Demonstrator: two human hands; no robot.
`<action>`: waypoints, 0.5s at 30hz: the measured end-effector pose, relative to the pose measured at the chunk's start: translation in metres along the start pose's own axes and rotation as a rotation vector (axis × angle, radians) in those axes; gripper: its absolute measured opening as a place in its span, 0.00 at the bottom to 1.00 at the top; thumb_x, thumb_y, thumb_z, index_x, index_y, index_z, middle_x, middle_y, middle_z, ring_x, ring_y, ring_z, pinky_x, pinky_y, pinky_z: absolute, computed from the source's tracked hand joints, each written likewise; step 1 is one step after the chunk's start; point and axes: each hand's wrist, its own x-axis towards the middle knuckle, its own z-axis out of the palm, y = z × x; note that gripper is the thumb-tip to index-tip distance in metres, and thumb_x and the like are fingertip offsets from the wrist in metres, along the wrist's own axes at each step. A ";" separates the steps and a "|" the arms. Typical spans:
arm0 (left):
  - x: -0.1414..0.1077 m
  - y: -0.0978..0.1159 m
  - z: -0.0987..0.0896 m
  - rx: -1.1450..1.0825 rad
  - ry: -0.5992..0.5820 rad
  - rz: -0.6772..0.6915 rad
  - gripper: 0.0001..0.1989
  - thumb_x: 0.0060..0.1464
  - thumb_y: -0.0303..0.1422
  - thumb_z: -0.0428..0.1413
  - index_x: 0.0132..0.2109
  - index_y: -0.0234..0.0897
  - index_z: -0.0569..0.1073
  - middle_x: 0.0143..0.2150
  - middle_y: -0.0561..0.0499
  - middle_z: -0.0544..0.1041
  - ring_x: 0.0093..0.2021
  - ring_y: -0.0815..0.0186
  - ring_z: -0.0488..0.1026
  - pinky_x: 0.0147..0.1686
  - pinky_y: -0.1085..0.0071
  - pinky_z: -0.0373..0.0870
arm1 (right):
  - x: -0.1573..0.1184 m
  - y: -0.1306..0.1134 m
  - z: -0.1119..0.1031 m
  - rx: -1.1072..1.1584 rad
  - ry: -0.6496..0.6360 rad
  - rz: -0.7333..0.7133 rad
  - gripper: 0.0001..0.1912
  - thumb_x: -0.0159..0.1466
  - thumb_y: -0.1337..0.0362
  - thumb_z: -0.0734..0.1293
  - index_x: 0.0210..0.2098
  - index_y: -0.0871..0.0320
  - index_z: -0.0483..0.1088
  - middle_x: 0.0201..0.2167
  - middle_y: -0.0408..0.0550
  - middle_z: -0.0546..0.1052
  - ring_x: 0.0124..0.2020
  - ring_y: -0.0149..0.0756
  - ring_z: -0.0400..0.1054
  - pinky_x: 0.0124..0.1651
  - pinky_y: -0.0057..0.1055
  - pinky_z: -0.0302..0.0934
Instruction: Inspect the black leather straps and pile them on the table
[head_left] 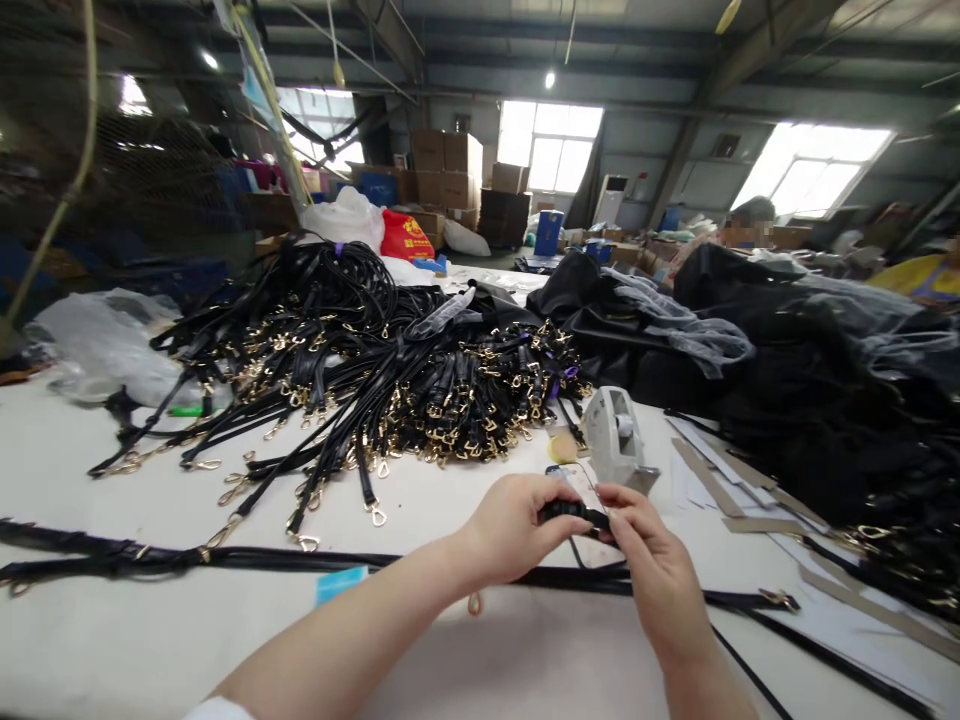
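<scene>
Both my hands pinch a short stretch of black strap (592,518) just above the table. My left hand (517,525) has its fingers closed round the strap's left part. On the other side, my right hand (651,545) grips its right part between thumb and fingers. Beneath them lies a phone (579,482), partly hidden by the hands. Long black straps (277,558) with gold clasps run across the table under my wrists. A white tape dispenser (615,435) stands just beyond my right hand.
A big heap of black straps with gold hooks (450,400) covers the table's middle. Black material (787,370) is piled at the right, beside cardboard strips (705,470). Clear plastic bags (112,340) lie at the left. A light-blue piece (341,583) rests near my left forearm.
</scene>
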 end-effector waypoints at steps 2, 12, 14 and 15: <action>0.001 0.002 0.001 -0.020 -0.004 0.003 0.08 0.57 0.35 0.59 0.41 0.39 0.80 0.35 0.53 0.81 0.33 0.68 0.73 0.34 0.76 0.65 | 0.000 -0.005 0.001 -0.011 0.001 -0.020 0.17 0.68 0.54 0.64 0.29 0.57 0.75 0.51 0.53 0.72 0.52 0.45 0.66 0.53 0.37 0.60; 0.004 -0.010 0.003 0.073 0.050 0.055 0.13 0.56 0.46 0.58 0.41 0.45 0.80 0.37 0.54 0.82 0.35 0.63 0.78 0.36 0.74 0.72 | 0.004 -0.024 0.009 -0.079 0.047 -0.137 0.17 0.67 0.57 0.64 0.24 0.58 0.72 0.43 0.52 0.76 0.46 0.40 0.71 0.51 0.35 0.64; 0.004 -0.011 0.005 0.088 0.025 0.078 0.14 0.56 0.47 0.57 0.41 0.45 0.80 0.36 0.54 0.82 0.34 0.63 0.78 0.34 0.74 0.72 | 0.003 -0.025 0.011 -0.063 0.037 -0.158 0.17 0.67 0.58 0.64 0.25 0.58 0.72 0.43 0.52 0.76 0.45 0.39 0.72 0.50 0.34 0.64; 0.004 -0.011 0.006 0.096 0.013 0.083 0.14 0.56 0.48 0.57 0.41 0.45 0.80 0.36 0.53 0.82 0.33 0.63 0.78 0.33 0.74 0.72 | 0.002 -0.026 0.013 -0.055 0.030 -0.168 0.16 0.67 0.58 0.64 0.25 0.58 0.72 0.43 0.51 0.76 0.45 0.39 0.72 0.50 0.33 0.64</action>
